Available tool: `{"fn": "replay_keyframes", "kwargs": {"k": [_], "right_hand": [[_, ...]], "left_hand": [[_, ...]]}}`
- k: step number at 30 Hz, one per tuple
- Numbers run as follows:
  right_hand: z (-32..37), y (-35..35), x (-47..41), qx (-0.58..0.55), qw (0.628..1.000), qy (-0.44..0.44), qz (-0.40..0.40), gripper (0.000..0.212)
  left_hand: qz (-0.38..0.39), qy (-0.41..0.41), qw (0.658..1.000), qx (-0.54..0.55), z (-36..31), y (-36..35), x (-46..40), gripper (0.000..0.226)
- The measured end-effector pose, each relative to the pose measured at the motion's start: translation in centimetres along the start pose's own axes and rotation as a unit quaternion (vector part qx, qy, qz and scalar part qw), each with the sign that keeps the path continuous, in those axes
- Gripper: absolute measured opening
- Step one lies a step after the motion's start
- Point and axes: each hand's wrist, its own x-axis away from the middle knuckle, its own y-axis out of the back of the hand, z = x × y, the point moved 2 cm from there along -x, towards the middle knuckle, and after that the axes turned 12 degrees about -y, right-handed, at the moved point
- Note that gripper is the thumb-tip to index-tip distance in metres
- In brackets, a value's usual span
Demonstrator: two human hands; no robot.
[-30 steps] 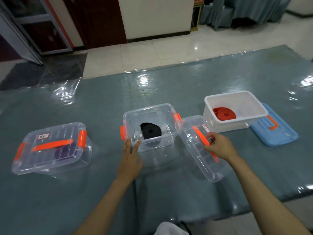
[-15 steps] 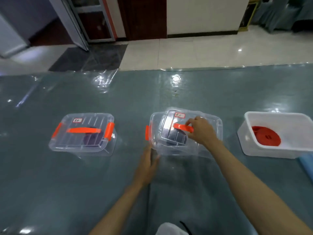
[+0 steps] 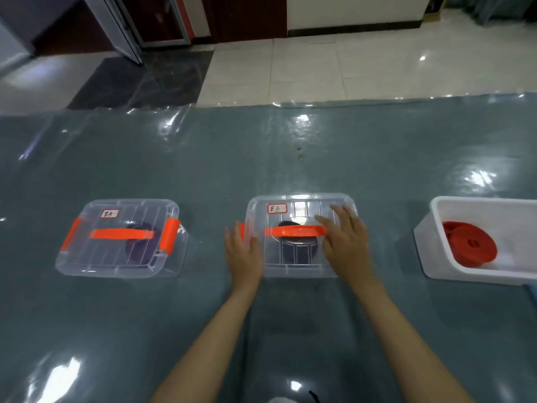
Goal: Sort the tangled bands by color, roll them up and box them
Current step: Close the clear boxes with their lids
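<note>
The bench (image 3: 261,158) is big and grey-blue, with shiny clear plastic over it. Three boxes sit in a row on it.

The middle box (image 3: 302,257) is clear, and its lid (image 3: 308,207) is on top. The lid has an orange handle (image 3: 295,231) and a small white label (image 3: 277,208). A black roll (image 3: 296,248) shows through the lid, inside this box.

Left of the middle box, well apart, is the left box (image 3: 119,257). It is clear too, its lid is on, and both orange clips are down. A dark purple roll (image 3: 139,248) shows inside it.

Right of the middle box, well apart, is the white box (image 3: 436,242). It has no lid on. A red roll (image 3: 467,245) lies in it.

The left hand (image 3: 243,253) lies flat with straight fingers on the left edge of the middle box, partly over an orange clip. The right hand (image 3: 347,239) lies flat on the lid's right side, fingers straight and spread, one touching the end of the handle. Neither hand holds anything.
</note>
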Motion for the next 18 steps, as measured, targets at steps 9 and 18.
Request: {"fn": "replay_keyframes", "kwargs": {"k": [9, 18], "right_hand": [[-2.6, 1.6, 2.9, -0.261, 0.897, -0.356, -0.036, 0.049], [-1.5, 3.0, 2.7, -0.173, 0.946, -0.263, -0.079, 0.031]], "left_hand": [[-0.104, 0.065, 0.985, 0.124, -0.1, 0.2, 0.9, 0.036], [-0.03, -0.025, 0.999, -0.025, -1.7, 1.8, 0.8, 0.038]]}}
